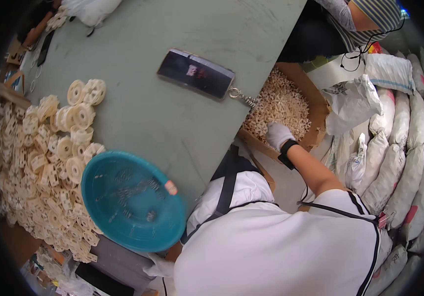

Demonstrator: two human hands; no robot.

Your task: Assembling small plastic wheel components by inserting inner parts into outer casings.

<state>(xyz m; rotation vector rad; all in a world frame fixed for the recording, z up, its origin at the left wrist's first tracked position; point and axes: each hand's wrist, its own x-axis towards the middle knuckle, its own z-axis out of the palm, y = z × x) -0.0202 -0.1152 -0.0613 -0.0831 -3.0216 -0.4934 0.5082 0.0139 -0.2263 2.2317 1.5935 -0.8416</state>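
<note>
My right hand (278, 134), in a white glove with a black band at the wrist, reaches into a cardboard box (316, 111) beside the table. It touches a heap of small cream plastic pieces (283, 98); its fingertips are hidden there, so any grip is unclear. My left hand (160, 266), also gloved in white, is low beside a teal plastic basin (138, 237). The basin's rim and my shirt partly cover that hand, and its fingers do not show clearly. Small metal springs (140, 190) lie scattered inside the basin.
A large pile of cream plastic wheel-like parts (49, 167) covers the left of the grey-green table (207, 29). A phone (195, 74) with a coiled metal piece lies near the box. White filled sacks (399, 163) are stacked at right. Another person (340, 24) sits at the far right.
</note>
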